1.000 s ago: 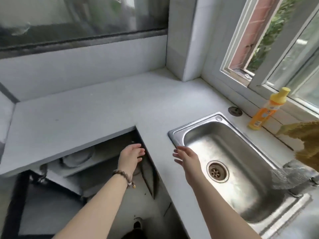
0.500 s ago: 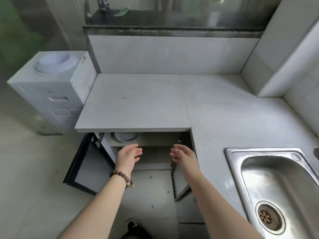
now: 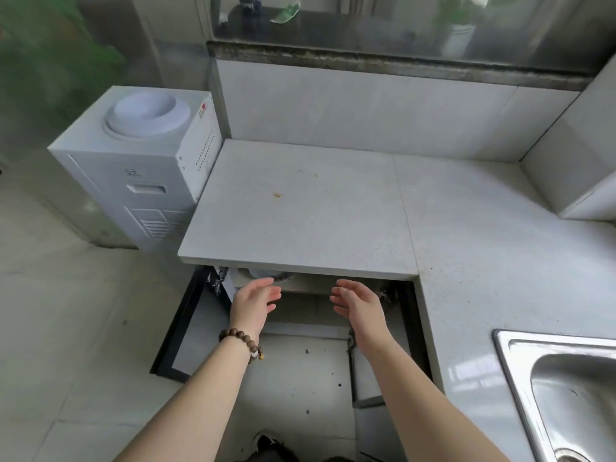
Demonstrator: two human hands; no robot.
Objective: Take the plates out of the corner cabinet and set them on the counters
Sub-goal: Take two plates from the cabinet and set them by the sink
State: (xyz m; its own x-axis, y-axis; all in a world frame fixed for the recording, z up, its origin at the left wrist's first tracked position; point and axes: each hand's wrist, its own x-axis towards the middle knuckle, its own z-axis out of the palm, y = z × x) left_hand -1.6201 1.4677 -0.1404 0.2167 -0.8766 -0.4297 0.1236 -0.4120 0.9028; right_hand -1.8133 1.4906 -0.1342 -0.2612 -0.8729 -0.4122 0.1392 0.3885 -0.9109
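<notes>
While my left hand [image 3: 255,300] and right hand [image 3: 356,300] hover empty, fingers loosely spread, I see plates [image 3: 266,274] under the counter [image 3: 300,221].

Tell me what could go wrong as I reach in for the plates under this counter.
The plates sit tucked under the counter overhang, mostly hidden, so the left hand and right hand, both open and empty, may grab blind and fumble them. Lifting could knock a rim on the counter edge. The open cabinet door might catch a leg.

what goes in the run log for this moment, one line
left hand open, empty | right hand open, empty | both at open cabinet | plates on shelf | counter holds no plates
</notes>
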